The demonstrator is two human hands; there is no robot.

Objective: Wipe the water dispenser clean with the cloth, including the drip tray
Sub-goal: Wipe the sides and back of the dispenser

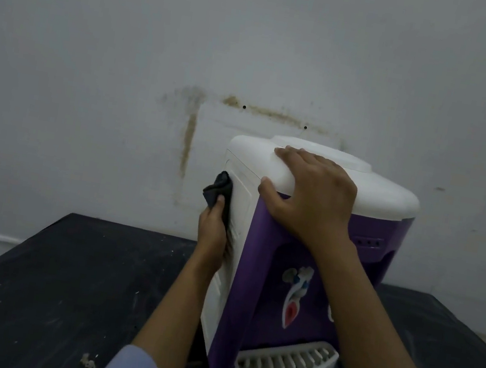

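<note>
Left hand (212, 226) gripping dark cloth (218, 188) on purple-and-white water dispenser (258, 281), right hand (313, 195) spread atop

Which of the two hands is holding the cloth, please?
The left hand, gripping the dark cloth against the water dispenser's white side; the right hand holds no cloth and rests on its top.

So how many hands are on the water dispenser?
2. The left hand holds a dark cloth against the water dispenser on its white side; the right hand rests on its top.
</note>
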